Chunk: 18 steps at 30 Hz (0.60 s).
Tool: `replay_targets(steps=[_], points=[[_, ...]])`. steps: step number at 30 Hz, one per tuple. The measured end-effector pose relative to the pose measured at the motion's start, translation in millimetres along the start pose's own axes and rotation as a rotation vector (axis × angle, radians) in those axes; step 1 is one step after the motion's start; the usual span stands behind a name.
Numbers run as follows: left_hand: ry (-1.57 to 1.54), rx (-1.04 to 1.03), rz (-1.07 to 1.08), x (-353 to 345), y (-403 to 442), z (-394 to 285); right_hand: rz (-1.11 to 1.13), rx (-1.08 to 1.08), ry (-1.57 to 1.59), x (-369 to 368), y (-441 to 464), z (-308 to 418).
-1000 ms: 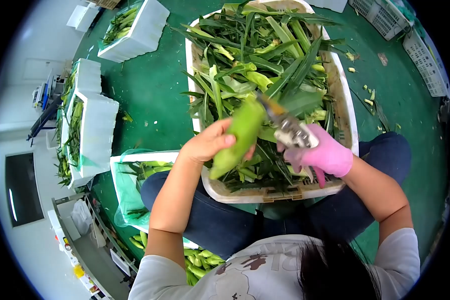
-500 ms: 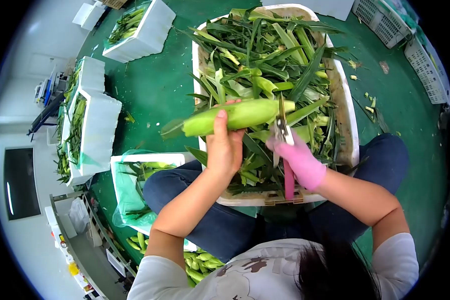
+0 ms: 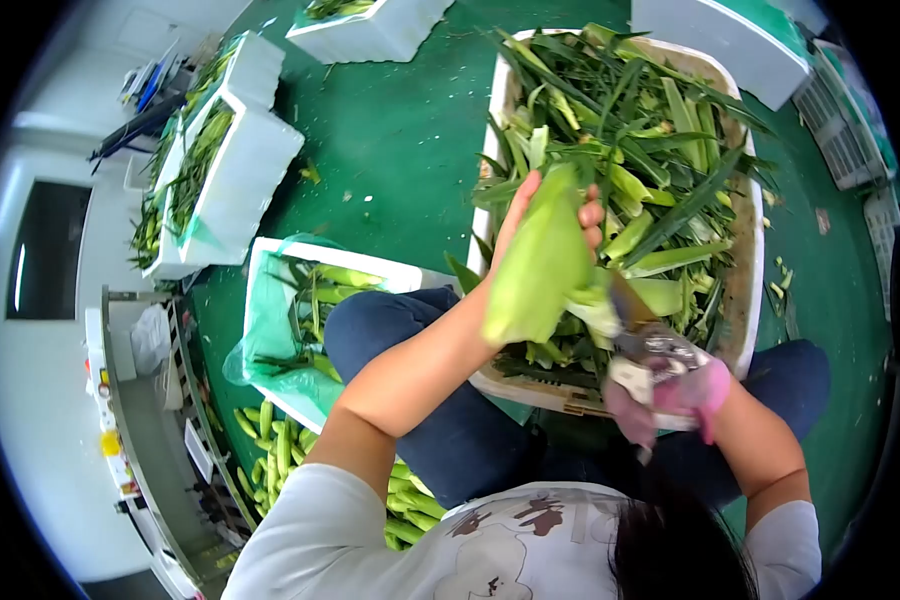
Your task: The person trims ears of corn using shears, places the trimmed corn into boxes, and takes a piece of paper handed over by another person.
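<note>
My bare left hand (image 3: 514,222) is wrapped round an ear of corn (image 3: 540,270) in its light green husk. The ear is held tilted over the near left part of the crate (image 3: 753,290), which is heaped with green husks and leaves (image 3: 660,150). My right hand (image 3: 705,392), in a pink glove, is closed round a pair of pruning shears (image 3: 662,345). Motion smears both the glove and the shears. The blades lie close to the pale end of the corn, but I cannot tell whether they touch it.
A white foam box lined with green film (image 3: 270,330) holds corn by my left knee. Below it lies a pile of husked-looking green ears (image 3: 280,450). More foam boxes (image 3: 240,190) of corn stand at the left, and slatted crates (image 3: 840,120) at the far right.
The corn has swung from nearly level to steeply tilted, its loose-leaved end now toward me. My right hand and the shears have dropped toward me. The whole view has shifted.
</note>
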<state>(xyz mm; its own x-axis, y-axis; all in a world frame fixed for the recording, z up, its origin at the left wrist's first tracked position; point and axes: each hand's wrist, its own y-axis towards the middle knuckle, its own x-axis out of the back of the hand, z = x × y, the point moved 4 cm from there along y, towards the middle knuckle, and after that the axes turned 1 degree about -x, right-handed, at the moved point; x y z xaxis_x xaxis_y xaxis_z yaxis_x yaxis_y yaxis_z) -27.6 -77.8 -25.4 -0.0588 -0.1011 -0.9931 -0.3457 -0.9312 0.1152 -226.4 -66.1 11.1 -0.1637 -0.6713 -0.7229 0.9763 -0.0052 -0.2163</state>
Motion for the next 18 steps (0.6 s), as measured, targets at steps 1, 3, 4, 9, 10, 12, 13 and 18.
replay_targets(steps=[1,3,4,9,10,12,13,18], points=[[0.078,-0.007,0.008,-21,-2,0,0.056,0.111,0.184,3,-9,-1],[0.255,-0.113,-0.034,-33,-11,-10,0.128,0.346,0.320,10,-16,10],[0.240,-0.233,-0.312,-51,-11,-2,0.119,0.480,0.282,14,-15,22],[0.382,0.207,-0.492,6,-20,26,-0.457,0.618,0.400,71,-17,58],[0.425,0.192,-0.345,1,-19,24,-0.430,0.587,0.563,88,-21,54],[0.487,0.150,-0.039,-23,-15,16,-0.596,0.607,0.660,125,-23,29],[0.505,0.123,0.119,-39,-13,12,-0.714,0.608,0.712,132,-23,21],[0.807,0.079,0.169,-62,-20,9,-0.579,0.515,0.631,80,-17,3]])
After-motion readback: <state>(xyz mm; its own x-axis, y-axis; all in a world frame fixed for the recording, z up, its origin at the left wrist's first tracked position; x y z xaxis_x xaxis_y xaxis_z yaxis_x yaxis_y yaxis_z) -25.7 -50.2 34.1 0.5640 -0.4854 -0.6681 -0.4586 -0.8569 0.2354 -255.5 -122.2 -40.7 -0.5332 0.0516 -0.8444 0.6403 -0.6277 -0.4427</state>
